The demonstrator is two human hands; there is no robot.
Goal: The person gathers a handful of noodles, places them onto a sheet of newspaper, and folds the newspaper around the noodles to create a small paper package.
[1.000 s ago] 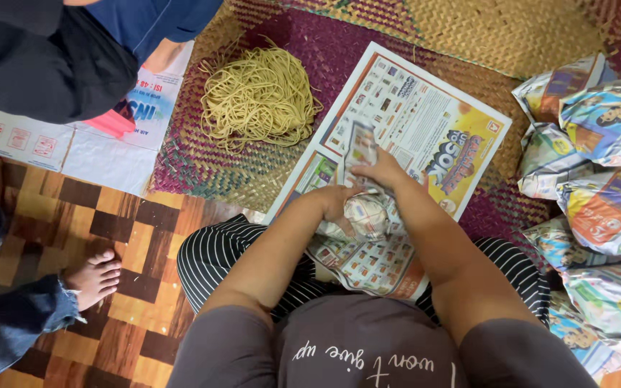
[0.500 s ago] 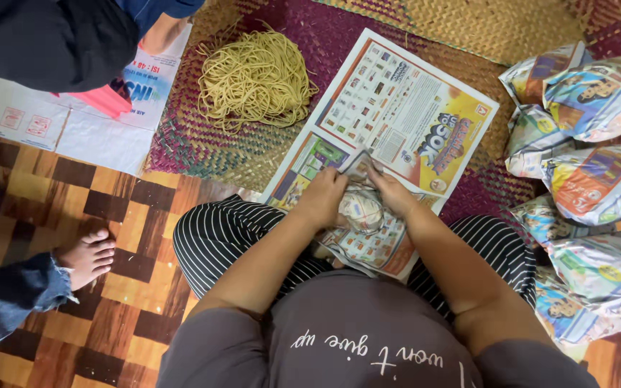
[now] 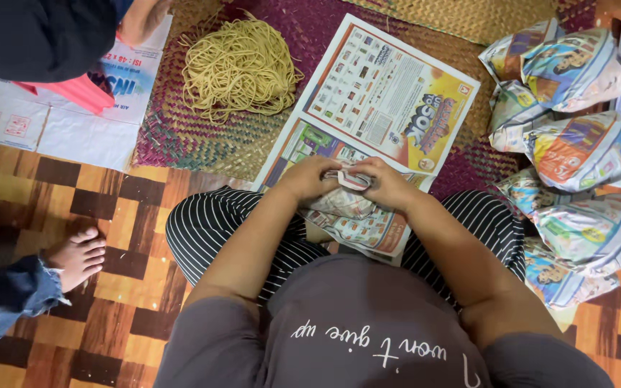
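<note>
My left hand and my right hand meet over my lap, both gripping a small paper-wrapped parcel made from a printed leaflet. The parcel rests on the near edge of a colourful leaflet sheet spread on the woven mat. More folded leaflet paper lies under my hands, between my knees in striped trousers. What is inside the parcel is hidden.
A heap of yellow rubber bands lies on the mat, far left of the leaflet. Several wrapped parcels are piled at the right. Another person's bare foot and dark clothing are at the left, near white printed sheets.
My hands have drawn back from the leaflet's middle toward my lap, closing together around the parcel. The view has shifted a little.
</note>
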